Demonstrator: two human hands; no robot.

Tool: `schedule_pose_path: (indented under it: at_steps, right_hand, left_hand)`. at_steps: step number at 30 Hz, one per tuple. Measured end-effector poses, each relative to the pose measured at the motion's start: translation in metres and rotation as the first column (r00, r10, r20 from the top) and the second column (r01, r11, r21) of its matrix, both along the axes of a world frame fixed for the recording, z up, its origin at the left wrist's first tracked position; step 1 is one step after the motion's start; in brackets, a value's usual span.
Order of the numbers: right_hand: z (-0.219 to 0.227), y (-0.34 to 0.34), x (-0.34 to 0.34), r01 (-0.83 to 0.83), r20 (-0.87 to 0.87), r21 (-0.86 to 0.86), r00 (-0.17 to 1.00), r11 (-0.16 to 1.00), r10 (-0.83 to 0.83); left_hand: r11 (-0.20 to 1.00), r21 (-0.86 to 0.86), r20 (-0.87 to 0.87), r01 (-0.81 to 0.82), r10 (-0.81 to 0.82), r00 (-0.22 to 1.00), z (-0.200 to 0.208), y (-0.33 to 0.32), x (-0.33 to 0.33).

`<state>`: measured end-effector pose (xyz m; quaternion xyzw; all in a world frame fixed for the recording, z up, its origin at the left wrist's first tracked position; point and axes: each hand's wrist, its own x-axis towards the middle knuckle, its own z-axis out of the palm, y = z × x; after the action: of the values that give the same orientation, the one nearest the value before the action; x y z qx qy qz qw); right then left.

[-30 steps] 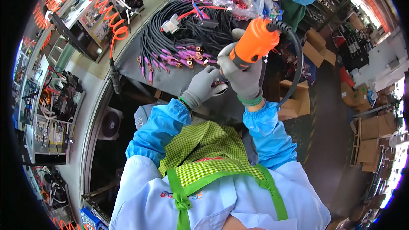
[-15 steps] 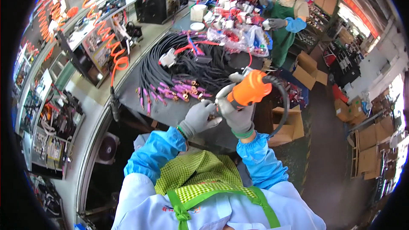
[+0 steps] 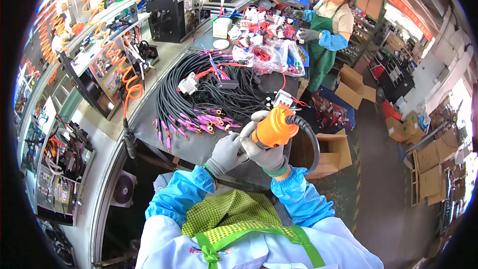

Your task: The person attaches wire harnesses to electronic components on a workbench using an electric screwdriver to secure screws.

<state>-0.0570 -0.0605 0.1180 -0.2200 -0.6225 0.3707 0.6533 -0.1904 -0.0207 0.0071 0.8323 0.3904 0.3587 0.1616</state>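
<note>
My right hand (image 3: 266, 155), in a grey glove, is wrapped around an orange corded tool (image 3: 277, 128) with a rounded body. A thick black cord (image 3: 314, 142) curves down from its right end. My left hand (image 3: 226, 154), gloved too, has its fingers curled right beside the right hand's fingers, at the tool's lower left end. What those fingers pinch, if anything, is hidden. Just beyond lies a big bundle of black cables (image 3: 169, 89), with purple sleeves and copper-coloured lugs (image 3: 191, 125) at the near ends.
The dark table (image 3: 194, 145) carries white parts with red wires (image 3: 254, 27) and plastic bags (image 3: 286, 62) farther back. A co-worker in a green apron (image 3: 321, 60) stands at its far right. An open cardboard box (image 3: 331, 162) sits below on the right. An orange coiled hose (image 3: 119, 62) hangs left.
Both hands and the orange tool have shifted slightly left and down in the picture. My left fingers have closed in against the right hand. The camera view has shifted a little too.
</note>
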Motion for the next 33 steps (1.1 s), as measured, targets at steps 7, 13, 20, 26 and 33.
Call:
schedule_pose_path:
  at_steps: [7, 13, 20, 26, 33]
  right_hand:
    - [-0.003, 0.005, 0.0, -0.011, 0.009, 0.012, 1.0, 1.0, 0.01]
    - [-0.004, 0.003, 0.003, -0.034, 0.005, 0.022, 0.999, 0.999, 0.034]
    - [0.015, 0.003, 0.01, -0.065, 0.24, 0.068, 0.97, 0.996, 0.047]
    - [0.077, -0.063, 0.05, -0.267, -0.302, 0.09, 0.911, 0.959, 0.282]
    - [0.072, -0.112, 0.105, 0.075, -0.186, 0.456, 0.983, 0.887, 0.012]
  left_hand:
    - [0.999, -0.041, -0.037, 0.014, -0.015, 0.999, -0.002, 0.001, 0.001]
    - [0.998, 0.046, -0.078, 0.031, -0.027, 0.997, -0.006, 0.004, -0.001]
    - [0.99, 0.129, -0.125, 0.052, -0.036, 0.992, -0.009, 0.008, -0.002]
    - [0.987, 0.136, -0.508, -0.085, 0.143, 0.849, 0.029, -0.038, 0.001]
    - [0.982, 0.064, -0.513, -0.175, 0.183, 0.839, 0.024, -0.033, 0.025]
